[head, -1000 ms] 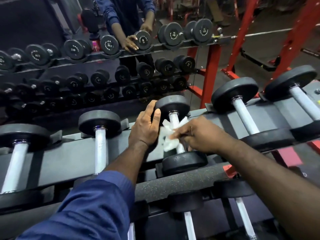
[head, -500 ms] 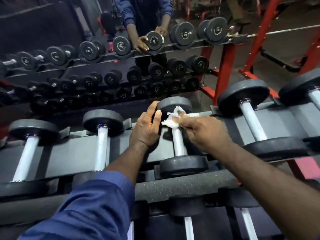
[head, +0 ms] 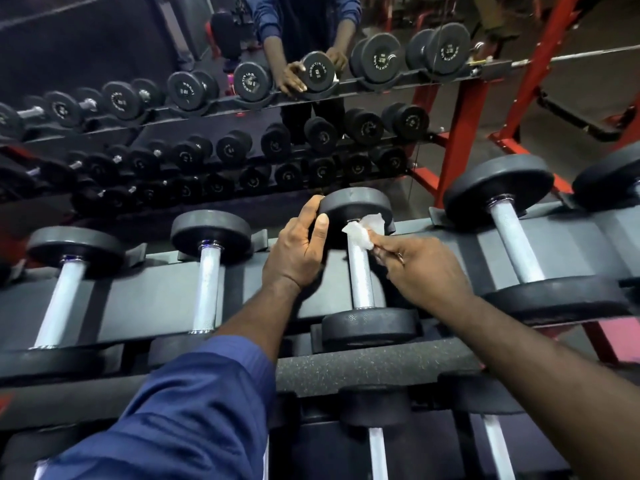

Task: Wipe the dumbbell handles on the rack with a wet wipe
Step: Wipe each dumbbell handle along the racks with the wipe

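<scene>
A dumbbell with black heads and a silver knurled handle (head: 360, 271) lies across the dark rack (head: 249, 292) in the middle of the view. My left hand (head: 298, 247) grips the left side of its far head (head: 356, 209). My right hand (head: 422, 268) pinches a crumpled white wet wipe (head: 362, 230) and presses it on the top end of the handle, just under the far head. The rest of the handle shows bare below the wipe.
More dumbbells lie on the same tier: two to the left (head: 207, 271) (head: 60, 289) and one to the right (head: 516, 244). A lower tier holds further dumbbells (head: 377, 448). A wall mirror (head: 173, 116) behind reflects the rack and a person. Red frame uprights (head: 460, 133) stand at the right.
The wipe has travelled up the handle from its middle to the end under the far head, and my right hand followed. My left hand stays on the far head.
</scene>
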A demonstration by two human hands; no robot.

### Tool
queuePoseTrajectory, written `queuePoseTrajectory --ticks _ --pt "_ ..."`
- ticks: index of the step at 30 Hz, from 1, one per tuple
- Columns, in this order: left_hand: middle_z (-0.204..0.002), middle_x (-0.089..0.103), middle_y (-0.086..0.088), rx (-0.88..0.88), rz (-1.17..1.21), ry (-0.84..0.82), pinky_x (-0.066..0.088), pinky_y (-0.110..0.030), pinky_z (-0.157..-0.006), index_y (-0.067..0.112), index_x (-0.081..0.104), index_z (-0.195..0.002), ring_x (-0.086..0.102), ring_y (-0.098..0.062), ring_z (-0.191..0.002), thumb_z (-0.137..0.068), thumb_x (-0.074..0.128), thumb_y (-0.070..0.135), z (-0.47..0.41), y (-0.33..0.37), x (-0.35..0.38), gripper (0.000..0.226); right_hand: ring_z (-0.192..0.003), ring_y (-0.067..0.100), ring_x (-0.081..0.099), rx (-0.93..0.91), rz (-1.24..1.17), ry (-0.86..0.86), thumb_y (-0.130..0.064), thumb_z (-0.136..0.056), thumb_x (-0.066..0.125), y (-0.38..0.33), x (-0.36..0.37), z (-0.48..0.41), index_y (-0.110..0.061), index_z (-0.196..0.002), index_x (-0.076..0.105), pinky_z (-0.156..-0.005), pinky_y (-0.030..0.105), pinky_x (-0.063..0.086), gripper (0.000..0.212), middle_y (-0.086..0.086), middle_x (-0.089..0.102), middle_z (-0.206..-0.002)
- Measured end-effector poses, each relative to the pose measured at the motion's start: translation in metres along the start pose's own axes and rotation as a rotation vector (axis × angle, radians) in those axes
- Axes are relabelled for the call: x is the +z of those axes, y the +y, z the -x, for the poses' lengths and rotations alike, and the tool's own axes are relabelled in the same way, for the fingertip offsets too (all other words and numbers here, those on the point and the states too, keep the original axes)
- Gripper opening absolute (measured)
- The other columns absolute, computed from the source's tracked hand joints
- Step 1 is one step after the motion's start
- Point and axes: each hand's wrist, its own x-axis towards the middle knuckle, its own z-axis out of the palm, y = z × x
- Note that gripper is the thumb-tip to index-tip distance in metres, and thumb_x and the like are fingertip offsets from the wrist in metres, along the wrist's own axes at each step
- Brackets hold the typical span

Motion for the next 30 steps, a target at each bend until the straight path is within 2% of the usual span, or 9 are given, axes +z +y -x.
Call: queuePoseTrajectory --ticks 2,4,6,9,13,17,21,27,30 --pt "-0.135 0.064 -0.004 -0.005 0.007 -0.002 0.053 -0.05 -0.1 0.05 0.034 -0.155 0.062 -0.027 -0.122 -0.108 0.03 0.06 0.0 0.001 -0.001 0.048 -0.061 0.021 0.072 0.208 -0.521 -0.065 -0.031 -0.099 0.063 0.005 0.008 -0.002 -0.031 -0.123 0.072 -0.06 0.035 0.06 0.025 -0.006 0.077 -0.085" --pt "-0.135 0.064 -0.003 0.001 0.026 -0.008 0.053 -0.051 -0.101 0.05 0.034 -0.154 0.062 -0.026 -0.122 -0.107 0.029 0.062 -0.002 -0.001 -0.001 0.049 -0.046 0.02 0.062 0.336 -0.912 -0.038 -0.016 -0.098 0.066 0.004 0.014 -0.003 -0.013 -0.111 0.074 -0.047 0.032 0.055 0.015 -0.003 0.074 -0.075" --pt "-0.135 0.064 -0.004 0.007 0.035 -0.008 0.053 -0.05 -0.101 0.05 0.034 -0.154 0.062 -0.025 -0.122 -0.107 0.03 0.062 -0.002 -0.002 0.001 0.049 -0.043 0.005 0.053 0.332 -0.976 0.013 -0.01 -0.097 0.065 0.003 0.015 -0.002 -0.011 -0.104 0.074 -0.038 0.02 0.042 0.011 -0.006 0.071 -0.07" --pt "-0.136 0.063 -0.005 0.012 0.022 -0.002 0.053 -0.048 -0.1 0.05 0.034 -0.154 0.062 -0.026 -0.122 -0.106 0.03 0.061 -0.003 -0.004 0.002 0.049 -0.044 -0.002 0.053 0.342 -1.036 0.036 -0.004 -0.098 0.062 0.004 0.015 0.0 -0.005 -0.103 0.071 -0.041 0.008 0.036 0.01 -0.002 0.069 -0.074" --pt "-0.141 0.062 -0.007 0.006 0.006 -0.011 0.051 -0.049 -0.103 0.049 0.03 -0.156 0.06 -0.028 -0.127 -0.109 0.029 0.058 0.001 -0.002 0.0 0.048 -0.048 0.002 0.051 0.419 -1.041 -0.003 -0.008 -0.099 0.06 0.005 0.003 0.005 -0.004 -0.104 0.069 -0.036 0.014 0.031 0.011 0.0 0.07 -0.077" --pt "-0.15 0.055 -0.006 -0.026 -0.013 0.002 0.041 -0.045 -0.115 0.036 0.031 -0.163 0.048 -0.022 -0.137 -0.113 0.031 0.045 0.008 0.015 -0.001 0.051 -0.078 0.014 0.066 0.402 -1.026 -0.062 -0.013 -0.095 0.067 0.004 -0.022 0.016 -0.013 -0.095 0.076 -0.072 0.03 0.053 0.009 0.003 0.076 -0.09" --pt "-0.164 0.038 -0.005 0.117 -0.05 0.083 0.023 -0.039 -0.129 0.021 0.039 -0.161 0.03 -0.017 -0.152 -0.109 0.041 0.032 0.015 0.058 -0.011 0.053 -0.081 0.015 0.065 0.262 -0.811 -0.055 -0.024 -0.086 0.074 0.003 -0.069 0.032 -0.02 -0.091 0.077 -0.08 0.046 0.057 0.007 0.01 0.074 -0.092" --pt "-0.152 0.051 -0.005 0.205 0.03 -0.054 0.022 -0.023 -0.12 0.016 0.056 -0.145 0.04 -0.021 -0.143 -0.105 0.047 0.039 -0.003 0.153 0.018 0.048 -0.082 0.005 0.066 0.074 -0.532 0.032 -0.022 -0.094 0.068 0.02 -0.146 0.041 -0.024 -0.095 0.076 -0.072 0.026 0.055 0.008 -0.01 0.075 -0.088" --pt "-0.148 0.057 -0.007 0.181 0.118 -0.108 0.032 -0.034 -0.122 0.015 0.057 -0.145 0.049 -0.022 -0.139 -0.107 0.051 0.035 -0.009 0.191 0.053 0.043 -0.08 0.007 0.069 0.139 -0.533 0.156 -0.016 -0.093 0.072 0.055 -0.169 0.037 -0.023 -0.098 0.077 -0.068 0.025 0.054 0.011 -0.006 0.076 -0.088"
